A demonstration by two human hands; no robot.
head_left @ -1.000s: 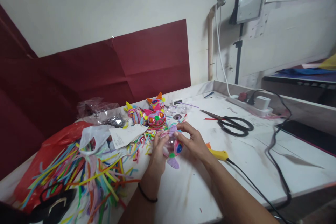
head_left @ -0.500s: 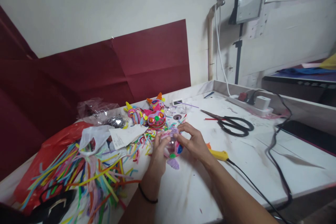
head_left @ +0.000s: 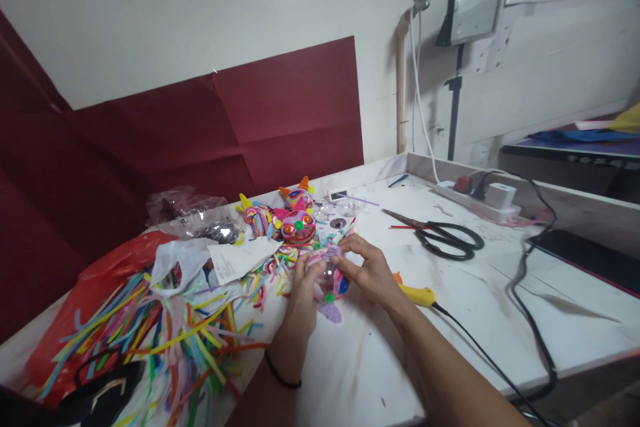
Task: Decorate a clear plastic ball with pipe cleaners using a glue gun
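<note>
Both hands hold a clear round ball [head_left: 329, 276] partly covered with coloured fuzzy strips, low over the white table. My left hand [head_left: 303, 287] grips its left side, with the thumb near the top. My right hand [head_left: 366, 271] pinches a lilac fuzzy piece [head_left: 332, 251] at the ball's upper edge. A green spot and a blue one show on the ball, and a lilac ear-like piece [head_left: 330, 312] sticks out below. Behind the hands sit finished-looking colourful balls with faces [head_left: 299, 227]. A yellow-handled tool [head_left: 418, 295] lies right of my right hand.
Black-handled scissors [head_left: 445, 239] lie to the right, near a power strip [head_left: 480, 203] and a black phone-like slab [head_left: 590, 260]. Many fuzzy strips [head_left: 195, 347] spread over a red bag [head_left: 117, 263] at left. A black cable [head_left: 517, 287] crosses the right side.
</note>
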